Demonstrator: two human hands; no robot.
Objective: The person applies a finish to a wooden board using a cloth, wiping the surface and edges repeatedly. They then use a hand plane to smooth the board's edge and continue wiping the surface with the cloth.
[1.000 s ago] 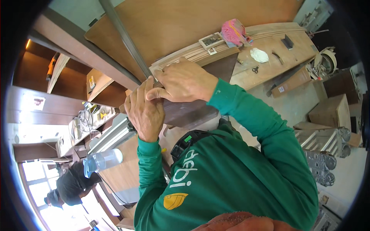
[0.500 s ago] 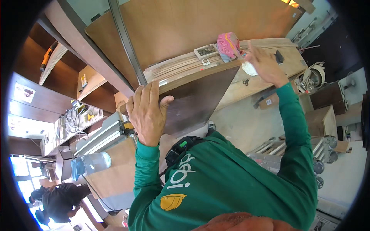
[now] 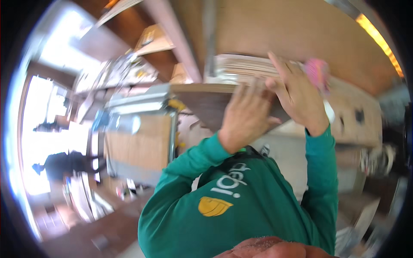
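A dark brown board (image 3: pixel 204 105) stands in front of me with its long lighter edge facing up. My left hand (image 3: pixel 246 116) is over this board near its right part, fingers stretched and slightly blurred. I cannot tell whether it touches the edge. Just right of it, my right hand (image 3: pixel 301 96) is raised with the fingers extended and nothing in them. The two hands are close together, and the right fingertips reach up past the board's edge. Both hide part of the board's right end.
Behind the board lies a stack of thin wooden strips (image 3: pixel 245 66), with a pink bag (image 3: pixel 317 73) on the right. A wooden workbench (image 3: pixel 350 124) extends rightward. At left are a table with a wooden top (image 3: pixel 137 144), a blue water bottle (image 3: pixel 124 124) and a person in dark clothes (image 3: pixel 64 165).
My view has swung, shifting the scene. My left hand has moved right along the board, and my right hand has come in from the bench side, so they are now close together.
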